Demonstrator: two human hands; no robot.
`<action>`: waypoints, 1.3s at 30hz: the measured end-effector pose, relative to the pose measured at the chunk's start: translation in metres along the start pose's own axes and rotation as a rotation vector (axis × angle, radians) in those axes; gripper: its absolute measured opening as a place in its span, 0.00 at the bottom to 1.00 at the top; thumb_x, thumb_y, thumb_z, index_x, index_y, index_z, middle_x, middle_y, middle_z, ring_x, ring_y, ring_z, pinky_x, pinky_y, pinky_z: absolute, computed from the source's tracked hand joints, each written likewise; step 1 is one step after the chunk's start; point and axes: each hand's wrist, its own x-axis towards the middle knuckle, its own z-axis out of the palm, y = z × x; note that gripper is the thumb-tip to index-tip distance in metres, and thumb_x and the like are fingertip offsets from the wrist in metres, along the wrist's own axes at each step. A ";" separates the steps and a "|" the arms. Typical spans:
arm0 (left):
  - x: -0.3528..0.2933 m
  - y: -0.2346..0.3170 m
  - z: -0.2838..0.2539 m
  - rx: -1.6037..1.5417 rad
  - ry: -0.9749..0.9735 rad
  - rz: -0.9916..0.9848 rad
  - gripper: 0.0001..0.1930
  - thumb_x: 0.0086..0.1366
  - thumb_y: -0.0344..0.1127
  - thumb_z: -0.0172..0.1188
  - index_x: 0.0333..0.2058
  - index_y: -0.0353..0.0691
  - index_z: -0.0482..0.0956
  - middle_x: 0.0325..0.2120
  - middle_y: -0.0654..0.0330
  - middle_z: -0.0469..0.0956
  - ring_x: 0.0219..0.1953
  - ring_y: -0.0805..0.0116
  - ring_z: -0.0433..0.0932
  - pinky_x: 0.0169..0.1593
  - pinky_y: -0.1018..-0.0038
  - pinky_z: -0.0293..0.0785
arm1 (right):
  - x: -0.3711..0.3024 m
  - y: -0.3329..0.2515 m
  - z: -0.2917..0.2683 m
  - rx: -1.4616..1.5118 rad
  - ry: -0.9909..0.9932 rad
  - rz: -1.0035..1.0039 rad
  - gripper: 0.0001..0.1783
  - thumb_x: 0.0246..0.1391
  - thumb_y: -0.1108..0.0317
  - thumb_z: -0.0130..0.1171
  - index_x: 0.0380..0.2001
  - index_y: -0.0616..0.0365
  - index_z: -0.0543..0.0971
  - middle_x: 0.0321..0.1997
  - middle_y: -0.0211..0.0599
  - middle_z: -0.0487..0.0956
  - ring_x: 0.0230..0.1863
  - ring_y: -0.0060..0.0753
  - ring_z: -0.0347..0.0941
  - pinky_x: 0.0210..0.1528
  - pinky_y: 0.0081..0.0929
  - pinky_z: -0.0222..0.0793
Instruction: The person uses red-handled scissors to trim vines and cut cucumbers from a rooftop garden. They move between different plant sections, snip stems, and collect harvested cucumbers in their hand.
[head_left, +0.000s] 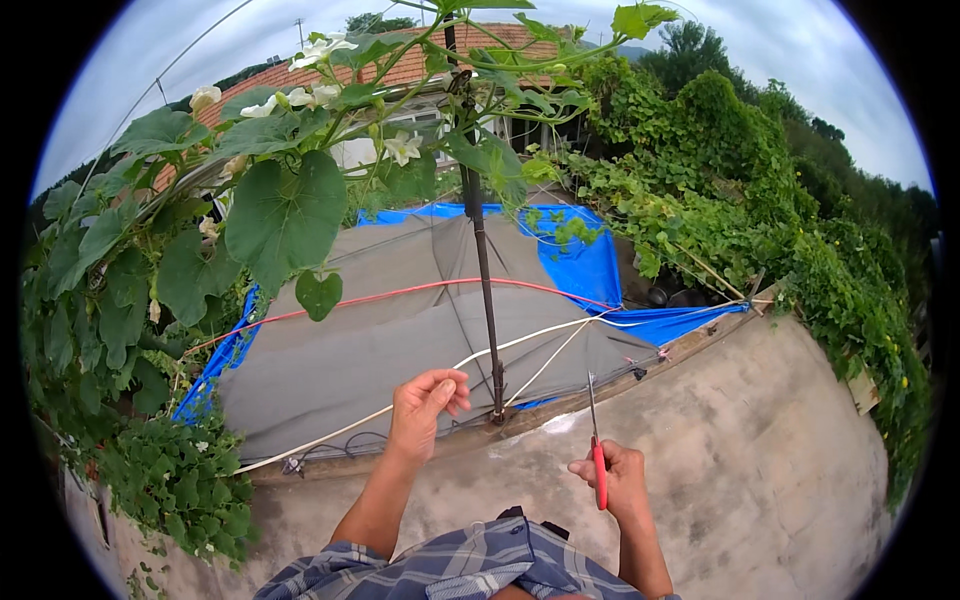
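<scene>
My left hand (pixel 425 410) is raised in front of the grey sheet, its fingers curled in and the thumb pressed toward them. Anything pinched there is too small or hidden to make out. Lower and to the right, my right hand (pixel 622 482) grips a pair of scissors (pixel 599 470) by the red handles. Their thin blades point upward and look closed together. Between the two hands, a dark metal pole (pixel 485 290) stands upright at the roof edge. A flowering vine (pixel 290 210) with broad green leaves and white blossoms climbs across the upper left.
Beyond the concrete roof's edge (pixel 700 450) spreads a grey sheet (pixel 400 270) with a blue tarp (pixel 585 265) under it. A red cord (pixel 430 287) and a white cord (pixel 500 345) run across the sheet. Dense vines (pixel 720 170) cover the right side; a tiled roof (pixel 400 68) rises behind.
</scene>
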 end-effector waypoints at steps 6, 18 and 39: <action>0.028 -0.022 -0.028 -0.030 0.057 -0.053 0.12 0.72 0.34 0.56 0.45 0.32 0.82 0.33 0.58 0.83 0.32 0.70 0.81 0.37 0.75 0.76 | 0.040 -0.007 0.016 0.000 0.017 -0.002 0.16 0.46 0.67 0.77 0.21 0.62 0.77 0.16 0.26 0.74 0.19 0.16 0.67 0.21 0.20 0.62; 0.080 -0.071 0.013 0.011 0.138 -0.119 0.11 0.72 0.32 0.56 0.43 0.32 0.83 0.33 0.59 0.83 0.31 0.71 0.81 0.35 0.75 0.75 | 0.095 0.039 -0.022 0.077 -0.069 0.124 0.20 0.46 0.63 0.79 0.22 0.65 0.77 0.16 0.26 0.69 0.23 0.16 0.60 0.24 0.23 0.60; 0.114 -0.174 0.218 0.140 0.338 -0.343 0.13 0.73 0.35 0.56 0.48 0.33 0.82 0.37 0.56 0.85 0.35 0.69 0.85 0.35 0.76 0.77 | 0.223 0.149 -0.219 0.138 -0.299 0.077 0.22 0.45 0.59 0.80 0.21 0.64 0.77 0.14 0.28 0.67 0.21 0.18 0.58 0.23 0.24 0.59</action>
